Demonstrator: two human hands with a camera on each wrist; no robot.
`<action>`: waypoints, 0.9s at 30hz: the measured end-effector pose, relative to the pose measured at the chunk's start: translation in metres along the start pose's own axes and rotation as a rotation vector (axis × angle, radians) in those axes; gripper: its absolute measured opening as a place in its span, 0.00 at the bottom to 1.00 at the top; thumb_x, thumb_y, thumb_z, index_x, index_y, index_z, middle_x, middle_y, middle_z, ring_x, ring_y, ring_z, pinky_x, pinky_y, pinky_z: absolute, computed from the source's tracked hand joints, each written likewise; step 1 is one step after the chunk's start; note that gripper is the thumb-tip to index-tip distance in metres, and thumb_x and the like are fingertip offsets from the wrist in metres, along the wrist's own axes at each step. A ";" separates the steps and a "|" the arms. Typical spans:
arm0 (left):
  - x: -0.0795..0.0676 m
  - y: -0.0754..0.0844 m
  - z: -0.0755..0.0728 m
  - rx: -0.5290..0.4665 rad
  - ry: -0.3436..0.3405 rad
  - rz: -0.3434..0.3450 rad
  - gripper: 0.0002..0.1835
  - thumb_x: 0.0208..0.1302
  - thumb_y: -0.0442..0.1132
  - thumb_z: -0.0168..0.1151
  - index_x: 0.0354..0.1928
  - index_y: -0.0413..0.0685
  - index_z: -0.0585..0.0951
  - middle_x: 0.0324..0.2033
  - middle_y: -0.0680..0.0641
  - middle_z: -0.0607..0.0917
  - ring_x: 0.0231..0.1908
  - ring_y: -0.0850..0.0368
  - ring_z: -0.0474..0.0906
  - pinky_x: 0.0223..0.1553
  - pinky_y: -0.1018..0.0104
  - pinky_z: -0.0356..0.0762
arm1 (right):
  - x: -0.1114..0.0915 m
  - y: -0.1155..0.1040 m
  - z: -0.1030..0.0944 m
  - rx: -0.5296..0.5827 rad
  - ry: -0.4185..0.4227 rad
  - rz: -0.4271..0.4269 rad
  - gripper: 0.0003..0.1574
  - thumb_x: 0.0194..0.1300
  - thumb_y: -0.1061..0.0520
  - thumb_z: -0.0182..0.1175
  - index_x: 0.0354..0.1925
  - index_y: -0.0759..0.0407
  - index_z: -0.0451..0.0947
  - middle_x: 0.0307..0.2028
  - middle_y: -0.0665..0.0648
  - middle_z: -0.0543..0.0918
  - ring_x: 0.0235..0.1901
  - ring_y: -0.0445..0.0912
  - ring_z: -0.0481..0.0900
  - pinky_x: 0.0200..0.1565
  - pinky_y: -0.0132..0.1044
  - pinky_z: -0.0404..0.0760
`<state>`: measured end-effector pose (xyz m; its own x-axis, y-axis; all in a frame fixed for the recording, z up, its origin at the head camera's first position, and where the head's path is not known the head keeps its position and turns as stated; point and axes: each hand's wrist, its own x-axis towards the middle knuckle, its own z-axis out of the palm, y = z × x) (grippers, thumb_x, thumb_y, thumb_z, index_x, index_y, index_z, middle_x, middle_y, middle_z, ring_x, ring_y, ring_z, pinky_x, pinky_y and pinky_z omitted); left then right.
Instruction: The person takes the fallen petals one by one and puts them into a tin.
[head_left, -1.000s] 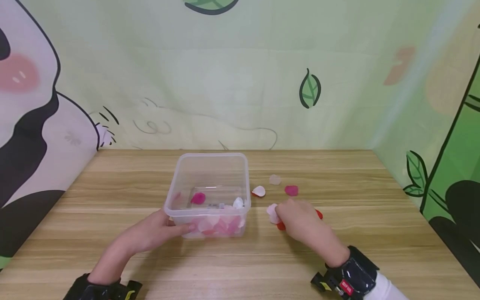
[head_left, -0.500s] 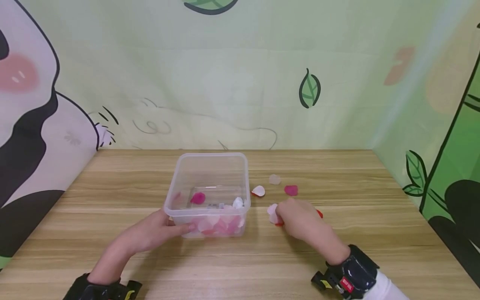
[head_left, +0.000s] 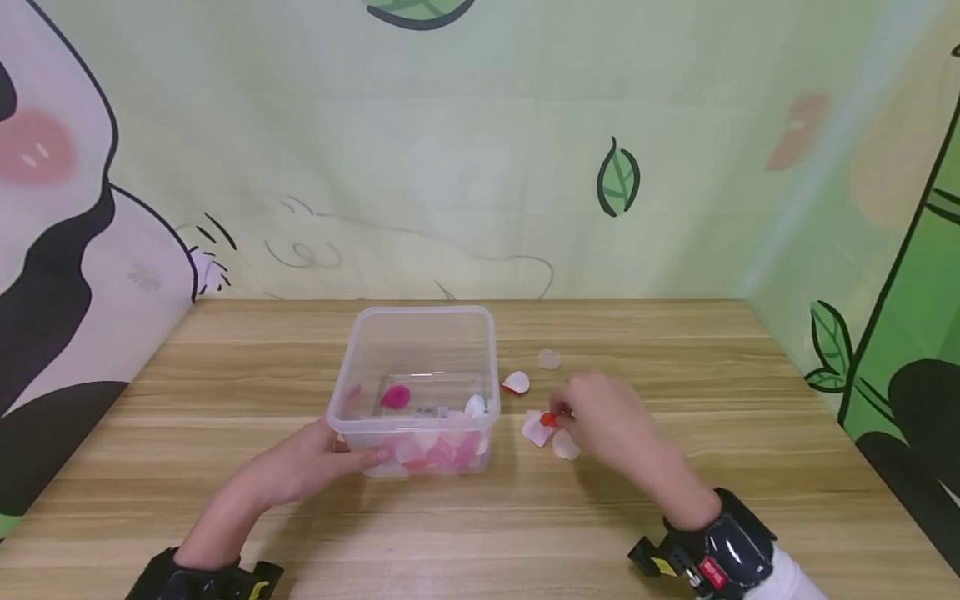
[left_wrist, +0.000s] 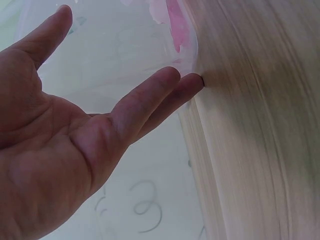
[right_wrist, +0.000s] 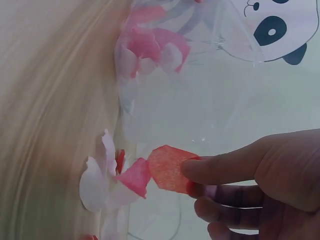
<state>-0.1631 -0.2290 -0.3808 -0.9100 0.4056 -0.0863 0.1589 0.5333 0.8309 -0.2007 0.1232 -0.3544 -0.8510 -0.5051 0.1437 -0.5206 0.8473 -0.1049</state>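
Note:
On the wooden table stands a clear plastic box [head_left: 420, 425] with pink, white and magenta petals inside, most of them along the front. My left hand [head_left: 300, 467] rests against its front left corner; in the left wrist view its fingers [left_wrist: 145, 100] are straight and the thumb is spread away. Between thumb and fingertip, my right hand [head_left: 607, 425] pinches a red petal [right_wrist: 170, 169] just above the table, right of the box. Under and beside it lie a pale pink petal [head_left: 536, 431] and a whitish petal [head_left: 566, 445]. Any petals behind the right hand are hidden from the head camera.
A white petal with a red edge [head_left: 517, 382] lies close to the box's right side. Farther back is a pale petal [head_left: 549, 359]. Behind the wooden table [head_left: 247, 358] hangs a green printed backdrop [head_left: 420, 167] with panda and leaf drawings.
My right hand has shifted slightly and now shows a red petal lifted in its fingertips, uncovering a whitish petal. The magenta petal behind it is now hidden. The left hand and box stay put.

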 end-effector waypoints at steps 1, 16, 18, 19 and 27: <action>0.000 0.000 0.000 -0.001 0.000 0.001 0.42 0.67 0.49 0.65 0.73 0.49 0.51 0.57 0.44 0.74 0.52 0.49 0.73 0.49 0.61 0.71 | 0.000 0.000 -0.001 0.007 0.009 0.004 0.07 0.57 0.62 0.71 0.27 0.51 0.84 0.26 0.46 0.78 0.28 0.42 0.76 0.27 0.33 0.71; -0.002 0.000 0.000 0.004 -0.002 0.008 0.43 0.66 0.48 0.66 0.73 0.47 0.52 0.55 0.45 0.76 0.49 0.50 0.73 0.47 0.63 0.71 | -0.002 -0.005 -0.011 0.143 0.259 -0.025 0.06 0.57 0.61 0.72 0.34 0.52 0.86 0.29 0.44 0.82 0.24 0.37 0.74 0.26 0.29 0.70; -0.002 0.000 0.000 0.000 -0.002 0.006 0.43 0.66 0.48 0.66 0.73 0.48 0.51 0.55 0.45 0.75 0.49 0.50 0.73 0.47 0.62 0.71 | -0.002 -0.006 -0.012 0.146 0.292 -0.034 0.06 0.57 0.61 0.73 0.34 0.52 0.86 0.29 0.44 0.82 0.24 0.36 0.73 0.26 0.28 0.69; -0.002 0.000 -0.001 -0.004 -0.002 0.005 0.43 0.66 0.48 0.66 0.73 0.48 0.51 0.56 0.45 0.75 0.49 0.50 0.73 0.47 0.62 0.71 | -0.003 -0.007 -0.013 0.153 0.312 -0.041 0.06 0.57 0.61 0.73 0.34 0.52 0.86 0.29 0.44 0.82 0.24 0.36 0.73 0.26 0.28 0.69; 0.000 -0.001 0.000 -0.018 -0.001 -0.004 0.43 0.66 0.49 0.66 0.74 0.50 0.51 0.59 0.43 0.72 0.53 0.46 0.72 0.49 0.60 0.70 | -0.002 -0.012 -0.013 0.204 0.461 -0.146 0.11 0.52 0.62 0.76 0.35 0.55 0.87 0.33 0.48 0.85 0.27 0.38 0.79 0.29 0.27 0.72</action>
<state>-0.1632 -0.2300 -0.3815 -0.9100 0.4047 -0.0901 0.1486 0.5213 0.8404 -0.1920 0.1167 -0.3404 -0.6741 -0.4521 0.5841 -0.6733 0.7013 -0.2342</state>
